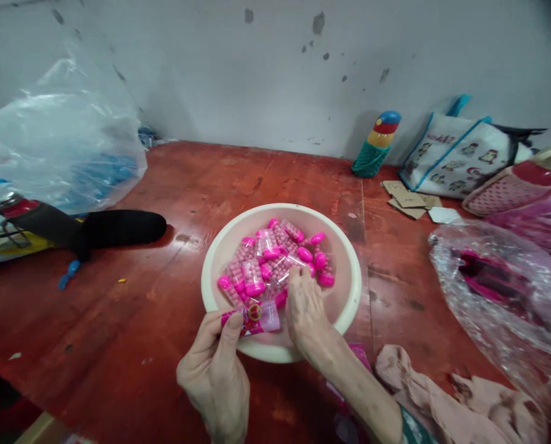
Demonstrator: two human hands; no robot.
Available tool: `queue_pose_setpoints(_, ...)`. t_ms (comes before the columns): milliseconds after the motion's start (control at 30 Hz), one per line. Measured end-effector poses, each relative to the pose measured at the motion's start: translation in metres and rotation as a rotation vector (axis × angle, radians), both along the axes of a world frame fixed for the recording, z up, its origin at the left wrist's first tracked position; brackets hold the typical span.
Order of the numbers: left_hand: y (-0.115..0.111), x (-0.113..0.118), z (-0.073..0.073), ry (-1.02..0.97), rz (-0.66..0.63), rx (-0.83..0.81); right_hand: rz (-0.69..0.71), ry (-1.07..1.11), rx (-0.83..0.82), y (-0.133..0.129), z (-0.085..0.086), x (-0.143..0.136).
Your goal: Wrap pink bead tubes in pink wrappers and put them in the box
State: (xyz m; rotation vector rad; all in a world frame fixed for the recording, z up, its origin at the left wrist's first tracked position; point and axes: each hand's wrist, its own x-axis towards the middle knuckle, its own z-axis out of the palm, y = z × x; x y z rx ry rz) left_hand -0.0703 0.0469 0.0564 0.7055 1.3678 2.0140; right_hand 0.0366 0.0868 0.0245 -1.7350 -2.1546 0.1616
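1. Head view, centre: A pale basin (355,277) is set on the red bench (187,179); clear, pink-capped containers (253,277) filled with pink beads are heaped inside it.
2. Head view, left hand (220,376): A printed pink piece (264,317) is pinched between thumb and forefinger and held over the basin's near rim. Whether it is a label or a packet cannot be told.
3. Head view, right hand (307,308): The fingers are bent down among the containers; their tips are hidden, so whether anything is gripped cannot be told.
4. Step in hand, as judged: A container is being sought or picked from the heap while the printed piece is kept ready.
5. Next move, as judged: A secure fingertip hold on one container is called for, with neighbouring containers left undisturbed and the printed piece kept unbent.
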Motion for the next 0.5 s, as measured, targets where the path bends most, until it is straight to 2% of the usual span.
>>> queue_pose_setpoints(67,0.0,-0.002,0.0,-0.015,-0.006,-0.015,0.018,-0.037,-0.062,0.0,-0.002,0.001)
queue_pose_setpoints(167,-0.001,-0.006,-0.001,-0.041,-0.015,-0.036,0.126,-0.068,-0.124,0.0,-0.001,0.006)
queue_pose_setpoints(333,-0.001,-0.007,-0.003,-0.087,-0.024,-0.035,0.347,-0.089,-0.197,0.007,0.015,0.02)
queue_pose_setpoints(500,0.0,-0.009,-0.002,-0.136,-0.019,-0.052,0.344,-0.132,-0.169,0.001,0.017,0.017)
